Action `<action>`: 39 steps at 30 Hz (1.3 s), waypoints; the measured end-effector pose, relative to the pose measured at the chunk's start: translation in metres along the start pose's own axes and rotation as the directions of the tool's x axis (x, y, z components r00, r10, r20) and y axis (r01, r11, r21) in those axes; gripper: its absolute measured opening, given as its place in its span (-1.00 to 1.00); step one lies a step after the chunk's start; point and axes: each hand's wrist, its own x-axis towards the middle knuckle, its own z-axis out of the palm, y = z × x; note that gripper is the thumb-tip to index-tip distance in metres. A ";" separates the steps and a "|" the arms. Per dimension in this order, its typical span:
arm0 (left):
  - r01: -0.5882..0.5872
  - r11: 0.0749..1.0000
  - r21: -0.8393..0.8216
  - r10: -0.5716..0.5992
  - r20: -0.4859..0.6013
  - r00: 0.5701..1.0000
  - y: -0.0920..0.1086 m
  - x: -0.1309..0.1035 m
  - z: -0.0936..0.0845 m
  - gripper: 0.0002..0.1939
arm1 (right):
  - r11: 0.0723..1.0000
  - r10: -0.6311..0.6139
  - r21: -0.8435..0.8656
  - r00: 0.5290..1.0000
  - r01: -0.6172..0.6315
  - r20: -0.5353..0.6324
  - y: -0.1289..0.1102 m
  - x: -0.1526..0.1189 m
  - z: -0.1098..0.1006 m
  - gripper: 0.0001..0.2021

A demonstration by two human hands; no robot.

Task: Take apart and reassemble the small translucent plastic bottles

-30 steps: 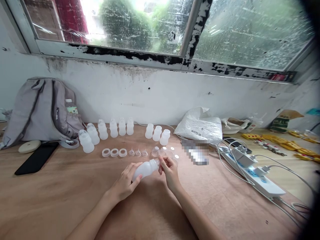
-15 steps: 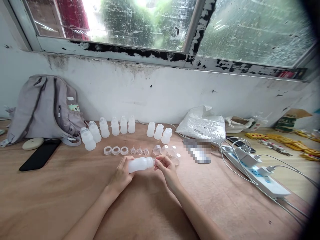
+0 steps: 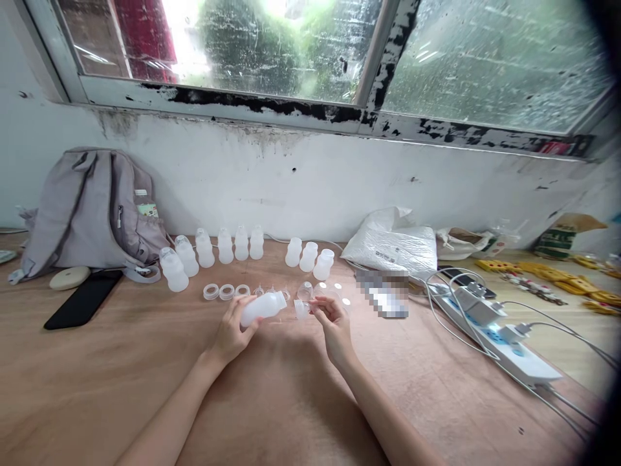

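Backpack (image 3: 90, 207) behind phone (image 3: 83, 301), person's left hand (image 3: 228, 330) wrapped round tilted bottle (image 3: 264, 308) over table (image 3: 145, 375), mouth pointing right, clear top (image 3: 301, 310) just beside it, not touching, pinched by right hand (image 3: 336, 327), white power strip (image 3: 526, 362) far right.

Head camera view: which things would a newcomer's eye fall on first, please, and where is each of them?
Probably the centre first: the left hand holds a frosted bottle tilted, and the right hand holds a small clear part just apart from it. Next may come the large streaked window across the top, then the bulky grey backpack at the far left.
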 end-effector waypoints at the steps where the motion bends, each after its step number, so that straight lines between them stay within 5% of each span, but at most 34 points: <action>1: 0.020 1.000 0.009 -0.019 -0.033 0.999 -0.002 0.001 0.000 -0.67 | 0.999 -0.014 -0.037 1.000 0.015 0.017 -0.001 0.000 0.000 -0.82; 8: 0.046 0.999 0.006 -0.044 -0.129 0.991 -0.002 0.002 0.000 -0.69 | 0.906 -0.166 -0.347 0.957 0.244 0.239 0.006 -0.015 0.010 -0.88; 15: 0.066 0.998 0.013 -0.063 -0.191 0.979 -0.004 0.003 -0.001 -0.69 | 0.906 -0.139 -0.312 0.897 0.286 0.419 0.007 -0.031 0.026 -0.80; 18: 0.025 0.999 0.029 -0.018 -0.207 0.978 -0.006 0.003 0.000 -0.67 | 0.908 -0.140 -0.321 0.917 0.270 0.373 0.000 -0.030 0.030 -0.78; 24: -0.096 0.995 0.029 0.100 -0.136 0.986 -0.003 -0.002 0.001 -0.65 | 0.872 -0.188 -0.408 0.955 0.271 0.231 -0.019 -0.004 0.046 -0.82; 32: 0.049 0.988 -0.148 -0.100 -0.362 0.927 -0.008 0.005 0.011 -0.42 | 0.908 -0.032 -0.367 0.904 0.204 0.425 -0.040 0.047 0.071 -0.83; 35: 0.114 0.969 -0.218 -0.193 -0.386 0.902 -0.012 0.006 0.016 -0.26 | 0.752 -0.230 -0.493 0.875 0.438 0.426 -0.047 0.078 0.073 -0.91; 39: 0.254 0.922 -0.293 -0.297 -0.110 0.949 -0.006 0.001 0.018 -0.51 | 0.378 -0.380 -0.690 0.783 0.617 0.492 -0.048 0.130 0.077 -0.93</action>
